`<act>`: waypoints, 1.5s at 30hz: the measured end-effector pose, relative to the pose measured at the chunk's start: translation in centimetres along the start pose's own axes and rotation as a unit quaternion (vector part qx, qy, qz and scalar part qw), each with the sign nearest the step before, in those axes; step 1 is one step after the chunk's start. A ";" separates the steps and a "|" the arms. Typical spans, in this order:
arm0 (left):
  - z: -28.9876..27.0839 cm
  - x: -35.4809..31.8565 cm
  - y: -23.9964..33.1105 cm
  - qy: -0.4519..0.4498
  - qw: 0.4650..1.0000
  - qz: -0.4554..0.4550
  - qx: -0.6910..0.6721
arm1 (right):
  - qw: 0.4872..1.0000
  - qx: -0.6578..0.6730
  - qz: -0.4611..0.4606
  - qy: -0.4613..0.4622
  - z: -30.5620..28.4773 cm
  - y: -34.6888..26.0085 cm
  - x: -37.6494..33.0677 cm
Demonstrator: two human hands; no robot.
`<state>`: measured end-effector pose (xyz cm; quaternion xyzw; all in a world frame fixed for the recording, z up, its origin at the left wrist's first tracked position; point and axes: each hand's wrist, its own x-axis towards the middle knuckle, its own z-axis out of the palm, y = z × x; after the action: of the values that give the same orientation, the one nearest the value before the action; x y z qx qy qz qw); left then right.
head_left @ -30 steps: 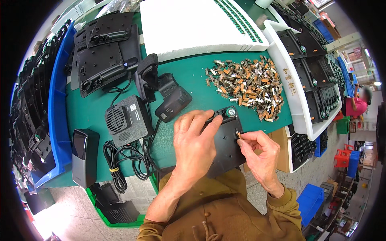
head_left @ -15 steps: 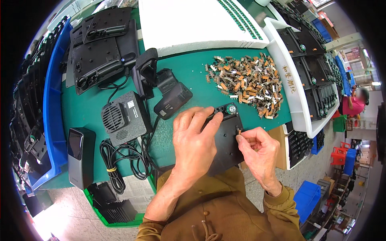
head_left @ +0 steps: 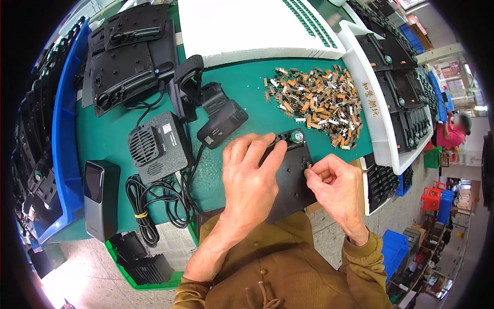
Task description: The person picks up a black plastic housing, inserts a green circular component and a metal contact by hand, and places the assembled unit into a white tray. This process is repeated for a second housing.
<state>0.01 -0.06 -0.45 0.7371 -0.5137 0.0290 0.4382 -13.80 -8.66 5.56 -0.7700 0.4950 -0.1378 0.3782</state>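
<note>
Head view: you sit at a green table (head_left: 215, 172) with a white foam block (head_left: 247, 28) at its far side, a heap of small components (head_left: 319, 105) to the right and a white tray (head_left: 380, 116) beyond. A blue bin (head_left: 68, 139) stands to the left, and a green crate (head_left: 154, 286) below the table edge. Over the speckled floor (head_left: 329, 232) to the right, a person in pink (head_left: 453, 135) and red stools (head_left: 431, 199) show small and bent by the lens.

Your left hand (head_left: 251, 177) covers much of the black panel (head_left: 289, 177), which lies at the table's near edge, in front of your body; whether those fingers clamp it, you cannot tell. Apart from it, your right hand (head_left: 339, 185) pinches a small orange part (head_left: 309, 166) at the panel's right side; fingertips mostly hide this, so its axis is unclear.

The panel's end with the green disc (head_left: 297, 136) points away from you, its right edge leaning slightly left at the far end; its long axis is uncertain under your hand.
</note>
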 end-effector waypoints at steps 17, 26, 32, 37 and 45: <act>0.1 0.0 0.1 0.022 1.000 0.007 -0.008 | 0.954 -0.188 -0.053 -0.228 -3.2 -3.0 4.1; 0.1 0.0 0.1 0.024 1.000 0.006 -0.006 | 0.962 -0.117 -0.119 -0.217 -3.1 -0.9 3.1; 0.1 0.1 0.2 0.025 1.000 0.002 -0.008 | 0.962 -0.117 -0.103 -0.222 -3.1 -0.7 3.1; 0.0 0.2 0.1 0.022 1.000 -0.002 -0.007 | 0.975 -0.057 -0.072 -0.203 -3.0 -0.2 2.6; -0.1 0.4 0.1 0.023 1.000 -0.002 -0.011 | 0.981 -0.048 -0.099 -0.159 -3.5 0.8 1.7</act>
<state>0.14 -0.24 -0.11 0.7326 -0.5023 0.0393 0.4576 -15.56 -11.88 7.09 -0.8445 0.3560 -0.0266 0.3992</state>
